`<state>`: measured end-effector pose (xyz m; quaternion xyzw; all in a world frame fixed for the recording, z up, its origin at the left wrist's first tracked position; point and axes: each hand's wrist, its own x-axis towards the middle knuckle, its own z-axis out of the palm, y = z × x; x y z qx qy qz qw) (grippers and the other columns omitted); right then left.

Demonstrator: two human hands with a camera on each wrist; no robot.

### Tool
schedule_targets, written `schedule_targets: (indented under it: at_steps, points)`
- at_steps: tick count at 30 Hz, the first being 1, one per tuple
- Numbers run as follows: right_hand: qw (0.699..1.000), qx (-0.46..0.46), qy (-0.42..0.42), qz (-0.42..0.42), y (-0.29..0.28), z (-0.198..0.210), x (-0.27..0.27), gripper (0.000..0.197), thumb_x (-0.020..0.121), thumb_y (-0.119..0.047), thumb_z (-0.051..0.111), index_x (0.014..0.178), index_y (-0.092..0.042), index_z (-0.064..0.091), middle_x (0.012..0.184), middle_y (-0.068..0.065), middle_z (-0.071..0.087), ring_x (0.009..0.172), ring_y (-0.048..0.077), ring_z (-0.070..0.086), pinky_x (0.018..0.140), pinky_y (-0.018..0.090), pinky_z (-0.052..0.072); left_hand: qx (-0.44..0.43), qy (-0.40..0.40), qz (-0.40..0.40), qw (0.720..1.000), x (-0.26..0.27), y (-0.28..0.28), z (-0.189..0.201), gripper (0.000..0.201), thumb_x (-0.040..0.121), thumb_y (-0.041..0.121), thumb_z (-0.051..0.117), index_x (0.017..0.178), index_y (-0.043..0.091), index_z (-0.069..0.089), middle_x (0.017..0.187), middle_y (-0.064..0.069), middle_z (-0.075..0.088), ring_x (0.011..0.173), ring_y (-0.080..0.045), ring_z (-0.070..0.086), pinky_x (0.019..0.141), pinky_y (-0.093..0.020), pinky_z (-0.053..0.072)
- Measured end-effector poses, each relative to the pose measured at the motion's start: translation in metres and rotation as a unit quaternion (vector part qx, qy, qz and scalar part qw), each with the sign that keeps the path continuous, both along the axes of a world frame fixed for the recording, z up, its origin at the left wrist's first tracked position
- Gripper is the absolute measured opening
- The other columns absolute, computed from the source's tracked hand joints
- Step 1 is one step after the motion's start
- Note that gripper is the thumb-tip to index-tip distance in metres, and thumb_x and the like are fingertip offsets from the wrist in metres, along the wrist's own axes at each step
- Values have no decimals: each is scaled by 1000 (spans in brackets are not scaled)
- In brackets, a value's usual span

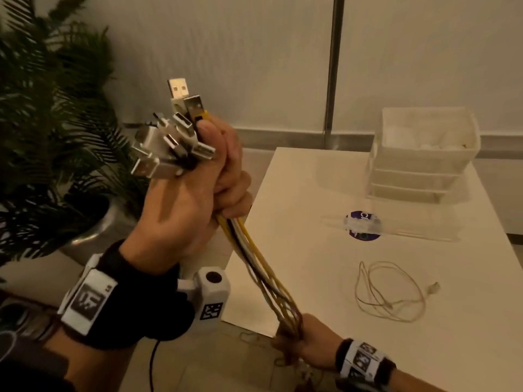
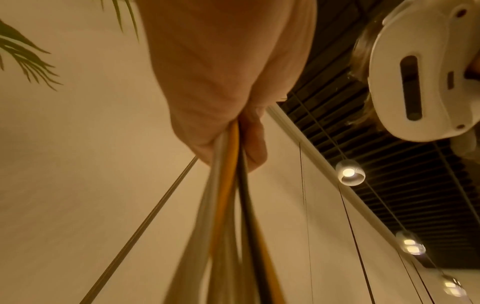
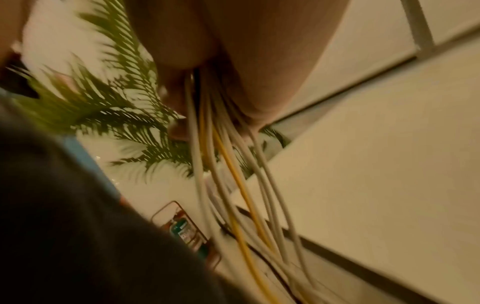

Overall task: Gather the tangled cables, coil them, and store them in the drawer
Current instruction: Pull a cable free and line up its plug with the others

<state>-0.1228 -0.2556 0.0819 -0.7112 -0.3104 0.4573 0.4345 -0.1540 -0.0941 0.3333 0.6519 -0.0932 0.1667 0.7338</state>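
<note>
Cables (image 1: 254,264), white, yellow and black, run as one straight bundle held in the air off the left edge of the white table (image 1: 353,349): my left hand (image 1: 195,193) is fisted round the top just under the fanned USB plugs (image 1: 175,137), and my right hand (image 1: 300,343) is curled round the bundle lower down. Gathering looks nearly done, but nothing is coiled yet. One loose cable (image 1: 390,292) lies on the table, well apart from the white drawer unit (image 1: 418,165) at the far end, which has its top tray open.
</note>
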Motion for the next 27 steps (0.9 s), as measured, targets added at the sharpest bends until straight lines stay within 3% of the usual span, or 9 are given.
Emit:
schedule_targets:
  at_steps: [4,7,11,14,16,19,23,25,27]
  points:
    - [990,-127,38,49,-20,-39,3,25,91,-46,57,74,-30,62,76,-13,64,72,-5,56,81,21,48,-32,13,-9,999,8,-2,-7,31,93,39,35,78,13,41,54,4,26,41,-7,19,41,-17,24]
    - [965,-248,21,76,-56,-107,-1,45,95,-55,42,128,-25,49,144,1,46,130,13,45,113,34,30,-43,-10,-35,998,17,-7,-5,32,92,41,32,77,15,41,55,2,20,40,-7,15,40,-16,22]
    - [942,-336,4,-20,-97,-114,7,47,104,-32,32,146,-11,33,151,14,37,139,28,36,112,34,26,-48,-2,-100,994,36,-23,-26,33,89,49,45,77,18,47,55,8,32,40,-3,24,42,-15,26]
    - [942,-333,-31,8,-105,-101,8,96,76,-80,43,142,-11,40,143,18,47,132,31,43,108,35,33,-77,18,-116,990,51,-34,-35,38,84,58,54,74,21,48,53,10,29,38,-4,18,40,-15,22]
    - [948,-312,-51,-38,-114,-100,7,125,51,-101,22,147,-21,33,150,10,42,137,23,39,115,33,25,-84,25,-134,987,60,-39,-35,39,82,59,57,74,22,50,51,10,28,38,-6,14,39,-13,22]
    - [959,-269,-55,-65,-134,-55,9,57,103,-45,29,151,-16,23,156,-2,26,141,7,25,114,22,5,-82,15,-163,983,71,-46,-34,32,88,52,58,78,22,56,49,13,35,36,-6,16,39,-10,26]
    - [968,-232,13,-97,-182,-25,55,35,83,-6,52,113,-18,65,112,2,70,101,11,65,88,27,54,-56,22,-133,989,85,-60,-33,15,92,31,56,83,19,59,47,13,33,35,-2,20,39,-11,25]
    - [939,-268,-23,-217,-204,-36,97,23,83,-7,50,97,-16,66,95,6,73,82,20,70,61,25,57,-56,52,-119,990,91,-71,-34,15,93,25,50,85,17,59,47,10,29,35,-2,21,38,-14,22]
    - [890,-305,-78,-330,-211,-41,139,20,90,-18,48,99,-10,64,99,14,69,83,29,69,60,33,59,-66,75,-119,988,96,-82,-35,19,94,27,48,87,16,61,48,8,26,37,-4,20,38,-17,20]
